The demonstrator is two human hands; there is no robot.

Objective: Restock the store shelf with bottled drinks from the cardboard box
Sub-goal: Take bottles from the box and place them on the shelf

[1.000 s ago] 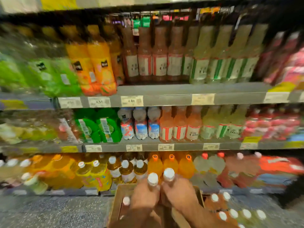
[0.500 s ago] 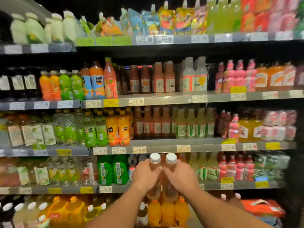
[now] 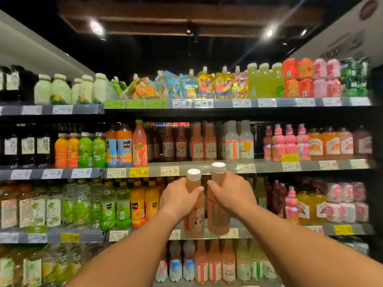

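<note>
Left grip (image 3: 180,197): holds left bottle (image 3: 194,204).
Right grip (image 3: 232,194): holds right bottle (image 3: 218,206).
Behind grips: full shelf (image 3: 267,165), price tags (image 3: 169,171).
Above: dark ceiling, bright lamps (image 3: 269,33).

Ceiling: dark above me, with a brown wooden beam (image 3: 186,23) running across it.
Light: 2 bright spotlights (image 3: 96,27) glare down, 1 toward the left end of the beam, 1 toward the right.
Walls: a pale bulkhead (image 3: 31,50) slants in along the upper left edge; a white sign panel (image 3: 348,34) fills the upper right corner.
Shelving: grey metal shelf edges (image 3: 269,165) carry white, yellow and green price tags (image 3: 169,171).
</note>
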